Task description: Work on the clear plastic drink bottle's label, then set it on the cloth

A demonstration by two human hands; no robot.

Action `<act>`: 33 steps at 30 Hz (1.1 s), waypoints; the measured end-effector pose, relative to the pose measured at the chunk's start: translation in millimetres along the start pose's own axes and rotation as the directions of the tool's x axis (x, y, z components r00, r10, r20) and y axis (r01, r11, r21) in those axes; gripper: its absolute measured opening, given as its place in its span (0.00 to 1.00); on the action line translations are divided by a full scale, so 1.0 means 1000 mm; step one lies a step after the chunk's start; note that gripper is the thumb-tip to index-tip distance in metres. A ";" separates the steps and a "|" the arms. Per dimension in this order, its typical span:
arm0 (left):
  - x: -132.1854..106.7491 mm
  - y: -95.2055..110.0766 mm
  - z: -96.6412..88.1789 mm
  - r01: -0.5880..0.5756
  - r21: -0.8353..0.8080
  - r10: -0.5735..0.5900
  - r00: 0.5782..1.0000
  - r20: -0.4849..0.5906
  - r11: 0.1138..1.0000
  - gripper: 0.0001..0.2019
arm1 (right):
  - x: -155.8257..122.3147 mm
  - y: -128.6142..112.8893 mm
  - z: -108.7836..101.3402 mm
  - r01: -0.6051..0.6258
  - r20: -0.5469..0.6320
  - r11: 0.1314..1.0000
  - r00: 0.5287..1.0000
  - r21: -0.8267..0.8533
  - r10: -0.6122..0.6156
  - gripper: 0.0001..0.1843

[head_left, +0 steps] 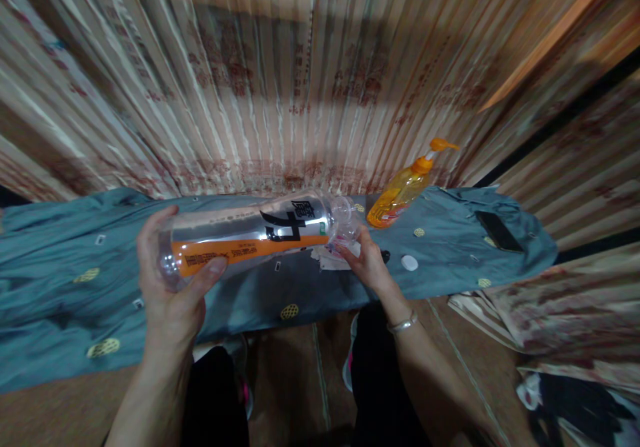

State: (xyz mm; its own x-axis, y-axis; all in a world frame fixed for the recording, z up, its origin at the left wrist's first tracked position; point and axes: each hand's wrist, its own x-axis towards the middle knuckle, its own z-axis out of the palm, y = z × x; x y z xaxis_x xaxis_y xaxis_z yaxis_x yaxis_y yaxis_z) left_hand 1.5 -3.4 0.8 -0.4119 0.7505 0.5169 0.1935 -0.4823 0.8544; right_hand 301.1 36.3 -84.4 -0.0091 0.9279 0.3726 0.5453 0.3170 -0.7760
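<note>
A pleated, patterned curtain fills the far side. Before it, a teal cloth with yellow spots spreads from left to right. Over its middle, the clear plastic bottle, with an orange-and-silver label, is held sideways, base left and neck right. The left hand is wrapped around the base, thumb on the near side. Right of the neck, farther off, a pump bottle leans rightward in view. The right hand is closed on the neck end. A dark phone lies at far right; a white disc lies near the right hand.
</note>
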 end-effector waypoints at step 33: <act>0.000 0.001 -0.001 -0.030 0.040 0.029 0.999 0.029 0.999 0.37 | 0.000 0.001 0.001 -0.005 -0.001 1.000 1.000 -0.018 0.005 0.30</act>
State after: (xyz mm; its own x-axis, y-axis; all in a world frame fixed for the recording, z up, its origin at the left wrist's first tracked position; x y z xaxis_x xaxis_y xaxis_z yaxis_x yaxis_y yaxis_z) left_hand 0.7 -4.1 2.0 -0.3796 0.7492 0.5427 0.2413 -0.4861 0.8399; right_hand 301.0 37.1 -85.6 -0.0050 0.9293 0.3694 0.5599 0.3087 -0.7689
